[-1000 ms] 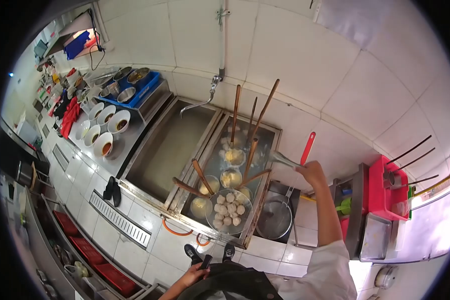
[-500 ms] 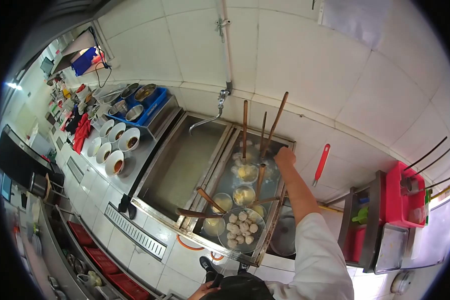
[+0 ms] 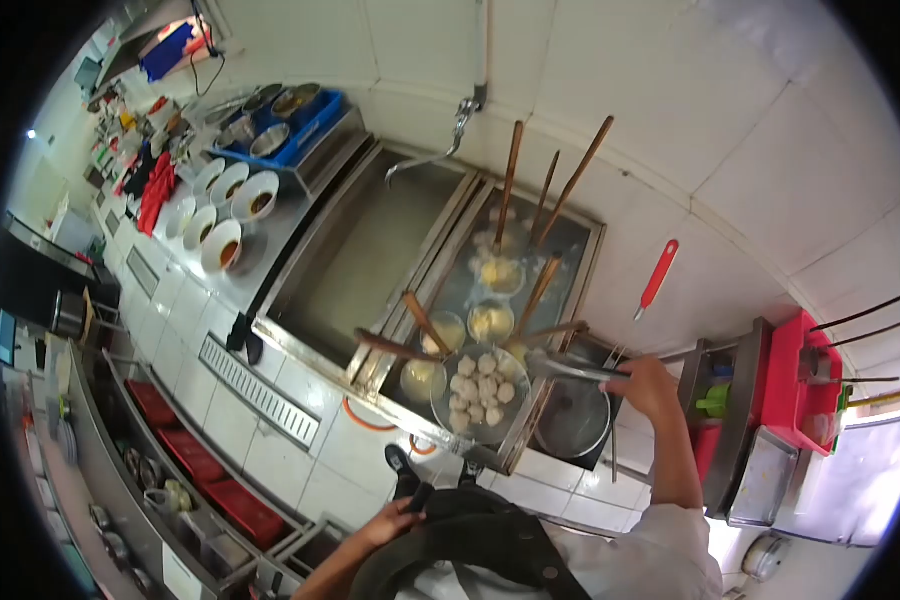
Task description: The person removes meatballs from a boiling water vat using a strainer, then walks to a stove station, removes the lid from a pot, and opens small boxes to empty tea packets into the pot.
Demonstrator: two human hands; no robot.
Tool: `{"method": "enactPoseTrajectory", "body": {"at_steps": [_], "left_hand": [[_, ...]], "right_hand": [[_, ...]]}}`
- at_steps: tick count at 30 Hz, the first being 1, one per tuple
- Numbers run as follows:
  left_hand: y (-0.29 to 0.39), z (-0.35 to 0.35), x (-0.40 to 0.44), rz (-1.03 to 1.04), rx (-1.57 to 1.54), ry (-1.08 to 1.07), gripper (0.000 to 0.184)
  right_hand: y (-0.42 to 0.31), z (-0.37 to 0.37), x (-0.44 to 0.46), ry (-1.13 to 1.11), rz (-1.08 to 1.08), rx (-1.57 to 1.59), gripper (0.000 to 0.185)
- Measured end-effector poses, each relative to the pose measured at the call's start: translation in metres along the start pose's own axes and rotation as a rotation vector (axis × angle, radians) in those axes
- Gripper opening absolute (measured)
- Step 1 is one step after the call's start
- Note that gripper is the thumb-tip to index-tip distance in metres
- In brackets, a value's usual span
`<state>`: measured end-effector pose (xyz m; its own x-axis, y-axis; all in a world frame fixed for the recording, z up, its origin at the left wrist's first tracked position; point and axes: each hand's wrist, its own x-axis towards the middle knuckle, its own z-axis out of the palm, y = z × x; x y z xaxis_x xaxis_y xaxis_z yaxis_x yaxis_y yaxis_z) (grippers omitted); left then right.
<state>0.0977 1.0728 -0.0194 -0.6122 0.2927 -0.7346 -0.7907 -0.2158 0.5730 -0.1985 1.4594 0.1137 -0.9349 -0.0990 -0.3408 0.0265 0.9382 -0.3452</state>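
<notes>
Right hand [image 3: 650, 385]: fingers closed around the handle end of a metal utensil [image 3: 575, 370]. The grip looks firm, but the exact finger wrap is too small to tell. Utensil runs leftward out of the fist, its head over the right edge of the vat [image 3: 564, 262], just beside the rim of the meatball basket [image 3: 480, 392]; whether they touch, can't tell. The hand itself is beyond that edge, up and to the right of the round pot [image 3: 573, 425].

Left hand [image 3: 395, 522]: fingers curled around a small dark object [image 3: 418, 497], low by the apron [image 3: 470, 530], well apart from the vat. What the object is, can't tell; one end pokes up out of the fist.

Meatball basket sits at the vat's near right corner, round pale balls heaped in it, left of the right hand's fingers and not touched by them. Smaller baskets [image 3: 491, 320] stand in the liquid behind it and to its left, some holding yellowish food, wooden handles [image 3: 574, 180] sticking up or leaning over the vat edges. Red-handled tool [image 3: 660, 275] is against the wall, above the right hand. White bowls [image 3: 221, 246] are on the steel counter [image 3: 255, 262], left of the sinklike tank [image 3: 370, 255].
</notes>
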Motion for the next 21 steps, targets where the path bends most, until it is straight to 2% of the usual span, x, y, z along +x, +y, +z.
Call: {"method": "enactPoseTrajectory", "body": {"at_steps": [2,5,8,11,12,15,18,21], "left_hand": [[0.017,0.003,-0.003,0.005,0.046,-0.048,0.011],[0.006,0.002,-0.002,0.015,0.053,-0.065,0.011],[0.003,0.002,-0.001,0.009,0.062,-0.077,0.01],[0.004,0.002,-0.002,0.038,0.127,-0.074,0.01],[0.005,0.003,-0.004,0.045,0.129,-0.078,0.01],[-0.001,0.003,-0.006,0.087,0.124,-0.084,0.01],[-0.013,-0.001,-0.01,0.133,0.128,-0.086,0.009],[-0.014,0.001,-0.019,0.153,0.124,-0.095,0.008]], "right_hand": [[-0.008,0.015,-0.03,-0.112,0.029,0.052,0.053],[-0.031,0.03,-0.061,-0.22,-0.009,0.138,0.054],[-0.044,0.018,-0.072,-0.204,0.028,0.179,0.056],[-0.021,0.005,-0.072,0.102,0.002,0.144,0.054],[-0.017,-0.006,-0.069,0.094,0.075,0.1,0.053],[-0.012,-0.019,-0.055,0.314,0.058,0.01,0.051],[-0.007,-0.019,-0.018,0.295,0.09,0.049,0.049],[-0.013,-0.011,0.033,0.421,-0.102,0.003,0.046]]}}
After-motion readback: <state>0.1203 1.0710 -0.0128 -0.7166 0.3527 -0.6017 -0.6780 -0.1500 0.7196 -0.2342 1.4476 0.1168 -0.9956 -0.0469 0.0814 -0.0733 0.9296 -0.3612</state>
